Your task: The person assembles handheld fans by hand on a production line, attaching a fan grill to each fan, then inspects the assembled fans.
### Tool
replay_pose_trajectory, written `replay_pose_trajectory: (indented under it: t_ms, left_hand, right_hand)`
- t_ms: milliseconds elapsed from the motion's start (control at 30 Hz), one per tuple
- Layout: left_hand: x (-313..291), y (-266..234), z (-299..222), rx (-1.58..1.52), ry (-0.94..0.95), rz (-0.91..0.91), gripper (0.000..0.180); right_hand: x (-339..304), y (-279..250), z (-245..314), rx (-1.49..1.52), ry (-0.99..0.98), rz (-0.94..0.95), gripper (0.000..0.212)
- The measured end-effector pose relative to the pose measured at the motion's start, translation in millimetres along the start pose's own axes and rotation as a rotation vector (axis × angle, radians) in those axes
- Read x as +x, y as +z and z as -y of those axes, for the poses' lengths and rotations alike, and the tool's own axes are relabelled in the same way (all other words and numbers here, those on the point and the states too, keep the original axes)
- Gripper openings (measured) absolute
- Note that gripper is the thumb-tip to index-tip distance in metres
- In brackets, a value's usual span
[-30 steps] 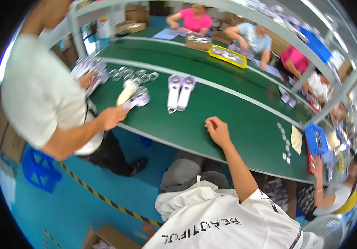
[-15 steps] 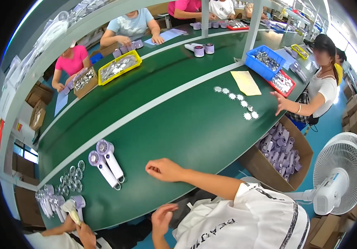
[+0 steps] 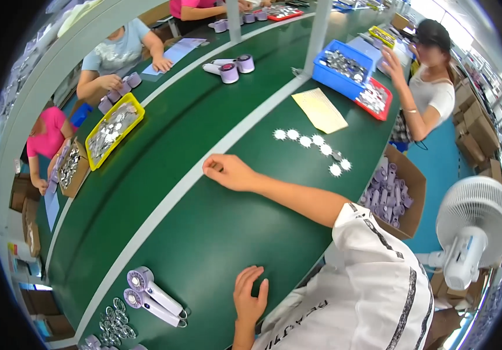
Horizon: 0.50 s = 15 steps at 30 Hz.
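Note:
My left hand [image 3: 251, 296] hovers over the near edge of the green table [image 3: 251, 233], fingers stretched and thumb apart, with nothing in it. Farther forward, my right hand [image 3: 229, 172] is by the pale divider strip [image 3: 172, 201], its fingers curled together. What they hold, if anything, is hidden. To the left of my left hand lie two white and purple handheld fans [image 3: 154, 297] side by side, with loops at their handle ends. Beside them sit several clear rings [image 3: 115, 324]. Several white star-edged discs [image 3: 305, 141] form a bent row to the right of my right hand.
A yellow sheet [image 3: 321, 111], a blue bin [image 3: 344, 70] and a red tray [image 3: 374, 99] of parts are at the right. A carton [image 3: 411, 198] of purple fan bodies and a white standing fan [image 3: 472, 227] stand beside the table. Co-workers sit across and at right.
The view has swung, shifting the table's contents. My right hand has moved forward to the divider strip; my left hand has come up over the table. The co-worker at right has raised a hand.

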<state>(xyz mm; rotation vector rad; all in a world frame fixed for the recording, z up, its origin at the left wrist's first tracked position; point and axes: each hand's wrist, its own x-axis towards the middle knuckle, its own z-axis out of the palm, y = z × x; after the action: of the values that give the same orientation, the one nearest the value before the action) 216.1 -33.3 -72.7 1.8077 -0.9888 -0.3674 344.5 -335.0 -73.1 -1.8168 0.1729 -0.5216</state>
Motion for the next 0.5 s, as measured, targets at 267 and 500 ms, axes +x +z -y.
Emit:
replay_pose_trajectory:
  t_ms: [267,500]
  left_hand:
    - [-5.9,-0.2,9.6,-0.102,-0.063,-0.112,0.013]
    - [-19.2,9.9,4.3,-0.141,-0.080,-0.107,0.012]
  right_hand:
    - [233.7,-97.4,-44.2,-1.027,-0.031,-0.132,0.050]
    - [341.9,-155.9,-86.4,-1.409,0.339,0.045,0.072]
